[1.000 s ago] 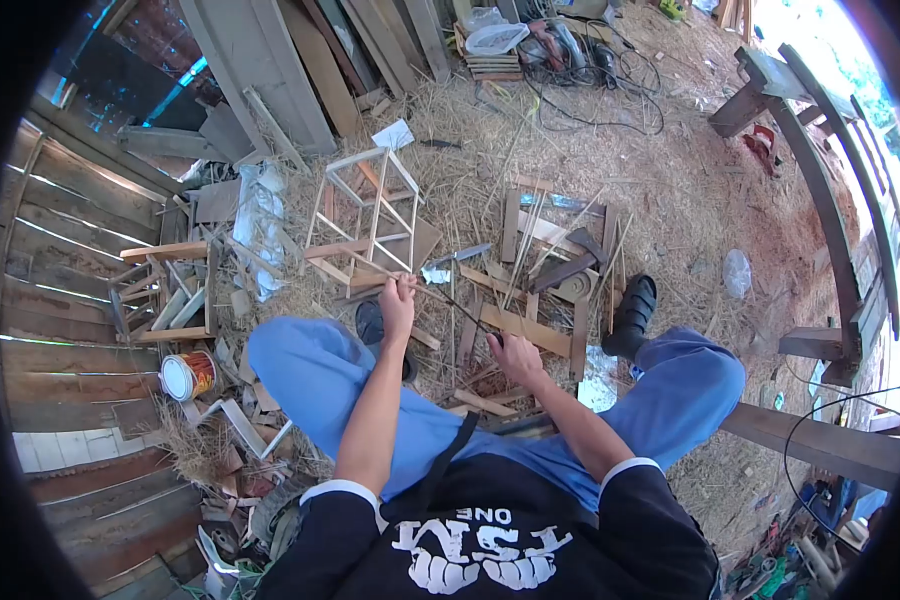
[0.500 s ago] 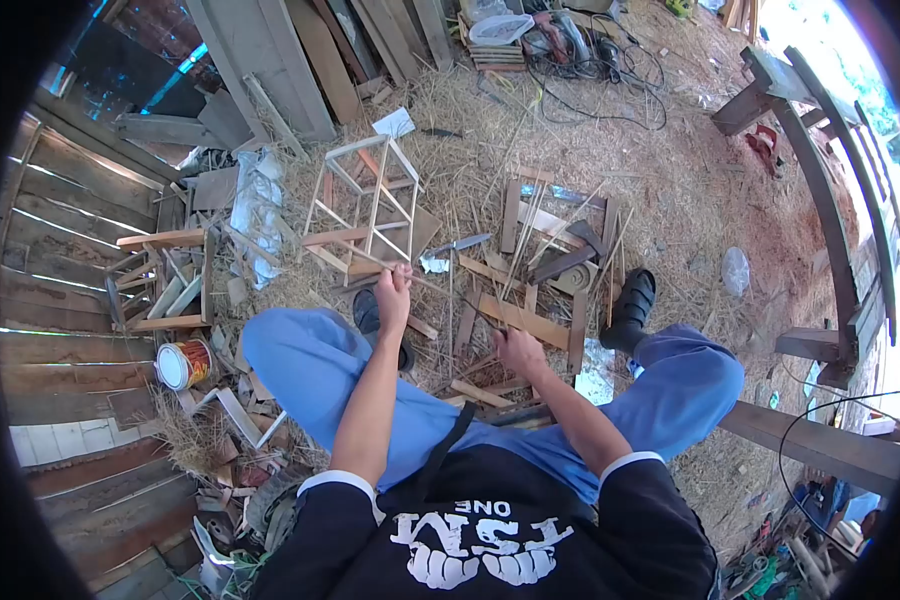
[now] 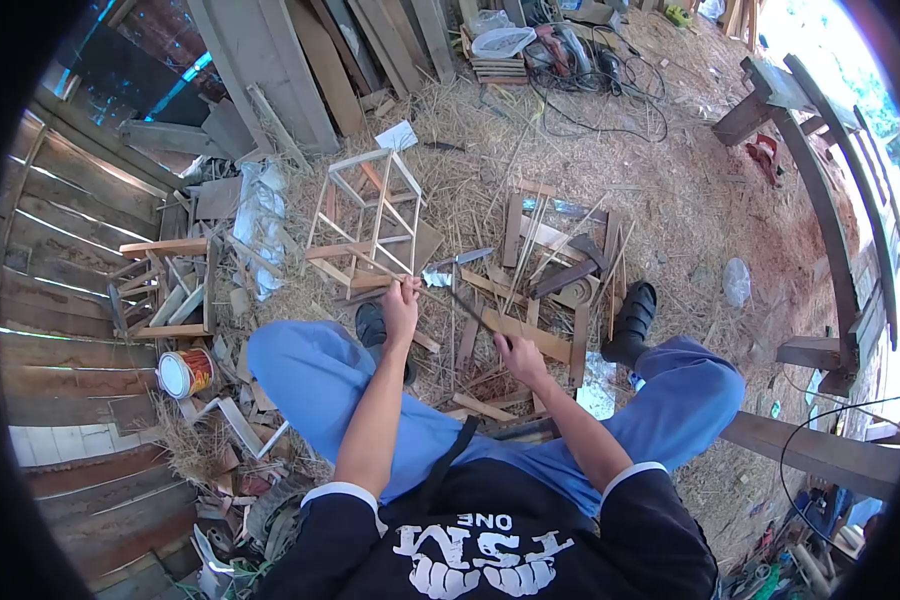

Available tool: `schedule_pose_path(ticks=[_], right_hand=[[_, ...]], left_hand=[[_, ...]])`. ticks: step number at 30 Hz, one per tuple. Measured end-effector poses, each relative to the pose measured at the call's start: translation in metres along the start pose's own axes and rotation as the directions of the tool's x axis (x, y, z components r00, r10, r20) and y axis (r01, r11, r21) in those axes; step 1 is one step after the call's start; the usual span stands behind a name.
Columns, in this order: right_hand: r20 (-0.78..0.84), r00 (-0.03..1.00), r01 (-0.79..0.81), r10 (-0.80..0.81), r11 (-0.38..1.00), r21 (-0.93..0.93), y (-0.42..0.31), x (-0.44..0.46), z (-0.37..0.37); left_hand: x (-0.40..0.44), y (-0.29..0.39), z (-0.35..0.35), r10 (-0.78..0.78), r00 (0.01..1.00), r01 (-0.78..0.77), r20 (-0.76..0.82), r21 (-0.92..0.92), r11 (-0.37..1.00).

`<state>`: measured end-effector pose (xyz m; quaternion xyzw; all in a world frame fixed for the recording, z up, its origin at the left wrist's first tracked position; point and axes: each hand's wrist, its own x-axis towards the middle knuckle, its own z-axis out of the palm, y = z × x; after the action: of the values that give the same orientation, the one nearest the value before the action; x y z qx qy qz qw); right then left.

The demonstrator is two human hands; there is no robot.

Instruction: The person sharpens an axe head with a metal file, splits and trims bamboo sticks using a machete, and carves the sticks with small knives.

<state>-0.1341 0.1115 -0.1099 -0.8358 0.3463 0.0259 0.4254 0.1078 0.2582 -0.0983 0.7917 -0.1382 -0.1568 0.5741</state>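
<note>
My left hand (image 3: pixel 402 300) is closed round a thin wooden stick (image 3: pixel 375 262), which slants up and left across the wooden frame (image 3: pixel 370 205). In my right hand (image 3: pixel 520 356) is a thin dark tool (image 3: pixel 473 314), pointing up and left toward the stick; its exact kind is unclear. The open wooden frame of slim bars stands just beyond my left hand. A knife with a light blade (image 3: pixel 473 256) lies on the ground between the frame and a low wooden structure (image 3: pixel 530 327) with thin sticks and a dark hatchet-like tool (image 3: pixel 570 270) on it.
A small stool-like frame (image 3: pixel 170 290) and a paint bucket (image 3: pixel 185 373) are on the left. Boards (image 3: pixel 270 75) lean at the back, near power tools with cables (image 3: pixel 570 55). A curved wooden bench (image 3: pixel 820 200) stands right. Straw covers the ground.
Since half a second ago, my left hand has come slightly down and right. The dark tool shows more clearly, slanting up from my right hand. The view has shifted slightly.
</note>
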Motion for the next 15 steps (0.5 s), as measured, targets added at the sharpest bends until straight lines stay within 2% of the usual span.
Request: schedule_pose_path(ticks=[3,9,12,15], right_hand=[[-0.061,0.998,-0.008,-0.001,0.99,-0.139,0.048,-0.004,0.035],[0.076,0.997,-0.01,0.026,0.98,-0.2,-0.008,0.0,-0.021],[-0.053,0.999,0.005,-0.006,1.0,-0.018,-0.036,0.0,-0.028],[-0.058,0.998,0.041,-0.031,0.985,0.167,-0.062,-0.003,-0.041]], left_hand=[[-0.002,-0.002,-0.002,-0.026,1.0,0.026,-0.001,-0.001,1.0],[-0.002,-0.005,-0.001,-0.013,1.0,0.011,-0.028,-0.043,0.999],[-0.004,-0.006,-0.002,0.011,0.999,-0.014,-0.051,-0.05,0.999],[-0.001,-0.01,-0.005,0.023,0.999,-0.023,-0.037,0.011,1.0]])
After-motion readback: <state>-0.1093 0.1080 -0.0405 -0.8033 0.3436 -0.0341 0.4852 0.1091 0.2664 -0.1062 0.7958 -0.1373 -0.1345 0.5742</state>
